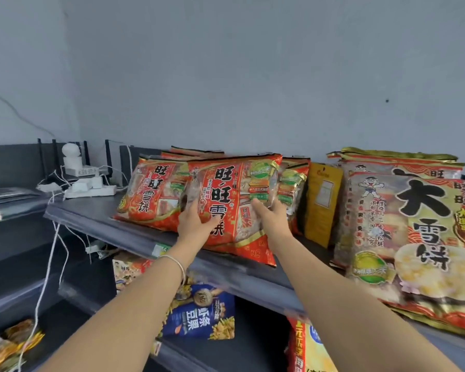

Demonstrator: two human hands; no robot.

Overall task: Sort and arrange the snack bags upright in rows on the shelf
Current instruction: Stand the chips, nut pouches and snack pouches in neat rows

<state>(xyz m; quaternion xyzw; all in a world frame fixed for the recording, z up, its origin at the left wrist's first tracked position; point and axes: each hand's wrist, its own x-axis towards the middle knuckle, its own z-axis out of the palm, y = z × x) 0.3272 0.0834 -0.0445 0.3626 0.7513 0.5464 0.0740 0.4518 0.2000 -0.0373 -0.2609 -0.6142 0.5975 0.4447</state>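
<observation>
- The top shelf [113,224] already carries a cluster of red bags [151,200] standing and leaning back, with a row of large gold bags [414,237] upright well to the right and a yellow packet [322,202] between the two groups.
- One more red bag, the front red bag [234,194], is at the shelf's front edge, tilted, its lower corner hanging past the lip; I judge it is being set into the red row and is not yet placed.
- Work seems left below: a blue bag [199,315] and other packs on the lower shelves lie at odd angles.
- The left hand [196,218] grips the front red bag at its lower left side, thumb on the face and fingers curled round the edge.
- The right hand [269,216] holds its right side; the fingers [257,204] lie narrow against the face, though blur leaves it unsure how far they wrap behind.
</observation>
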